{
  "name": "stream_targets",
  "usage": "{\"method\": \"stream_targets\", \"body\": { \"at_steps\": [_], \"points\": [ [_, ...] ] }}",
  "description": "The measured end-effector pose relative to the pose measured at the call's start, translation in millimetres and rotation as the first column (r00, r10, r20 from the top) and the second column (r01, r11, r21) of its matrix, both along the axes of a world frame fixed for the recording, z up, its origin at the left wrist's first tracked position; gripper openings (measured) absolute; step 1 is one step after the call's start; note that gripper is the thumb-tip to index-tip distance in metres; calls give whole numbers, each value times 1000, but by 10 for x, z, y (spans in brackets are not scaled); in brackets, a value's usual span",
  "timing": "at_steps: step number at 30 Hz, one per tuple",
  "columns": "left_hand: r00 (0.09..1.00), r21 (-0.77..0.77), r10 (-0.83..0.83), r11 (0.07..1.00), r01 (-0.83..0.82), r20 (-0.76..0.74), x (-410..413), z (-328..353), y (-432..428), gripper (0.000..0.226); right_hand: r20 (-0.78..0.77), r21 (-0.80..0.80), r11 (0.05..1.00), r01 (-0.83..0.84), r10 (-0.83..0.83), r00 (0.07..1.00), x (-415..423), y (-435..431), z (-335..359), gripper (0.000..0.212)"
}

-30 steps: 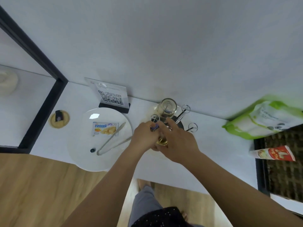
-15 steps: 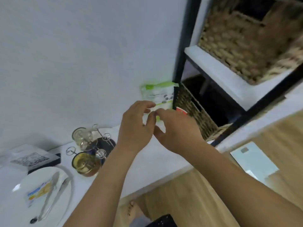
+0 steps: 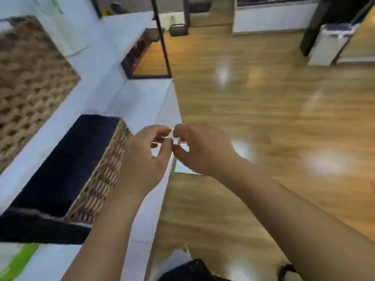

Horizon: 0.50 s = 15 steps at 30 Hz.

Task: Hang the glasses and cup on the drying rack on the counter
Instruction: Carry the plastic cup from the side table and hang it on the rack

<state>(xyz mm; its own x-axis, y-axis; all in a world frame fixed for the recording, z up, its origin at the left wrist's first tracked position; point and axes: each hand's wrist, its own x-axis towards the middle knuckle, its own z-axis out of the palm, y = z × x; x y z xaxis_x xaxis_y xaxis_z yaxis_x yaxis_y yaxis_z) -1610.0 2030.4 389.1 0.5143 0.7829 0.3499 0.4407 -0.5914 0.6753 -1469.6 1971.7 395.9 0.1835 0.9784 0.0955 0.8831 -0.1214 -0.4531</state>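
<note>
The view has swung away from the rack corner since half a second ago: the glasses, the cup and the rack, then at lower left on the counter, are now out of sight, so their place cannot be told from this frame. The two hands have kept their pose, raised together in front of the body.

The left hand [image 3: 145,159] and the right hand [image 3: 199,148] meet at the fingertips, fingers curled inward. Something small and pale shows between the fingertips, too blurred to name, so whether either hand grips anything cannot be told. Neither holds a glass or a cup. Both forearms run down to the bottom edge of the frame, bare.

Just left of the left hand, partly behind its wrist, sits a woven basket [image 3: 101,179] with a dark inside. It stands on a white shelf [image 3: 150,199] whose edge passes under the hands. A flat pale sheet [image 3: 182,169] lies under the right hand, by the shelf edge. At far left is a larger basket [image 3: 26,82], blurred. A green and white bag [image 3: 18,260] shows at the bottom left corner. To the right spreads a wooden floor [image 3: 263,98] with bright reflections. Far off at upper right stands a white bin [image 3: 328,43].
</note>
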Motion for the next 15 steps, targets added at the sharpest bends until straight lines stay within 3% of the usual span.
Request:
{"method": "stream_targets", "body": {
  "at_steps": [6, 15],
  "points": [
    [919, -32, -390, 921, 389, -54, 1987, -144, 76, 17, 22, -107, 898, 426, -426, 904, 1785, -589, -156, 36],
    [613, -139, -790, 609, 781, -18, 4751, -284, -215, 24, 99, -219, 537, 815, -818, 566, 3805, -1369, -67, 37]
  ]
}}
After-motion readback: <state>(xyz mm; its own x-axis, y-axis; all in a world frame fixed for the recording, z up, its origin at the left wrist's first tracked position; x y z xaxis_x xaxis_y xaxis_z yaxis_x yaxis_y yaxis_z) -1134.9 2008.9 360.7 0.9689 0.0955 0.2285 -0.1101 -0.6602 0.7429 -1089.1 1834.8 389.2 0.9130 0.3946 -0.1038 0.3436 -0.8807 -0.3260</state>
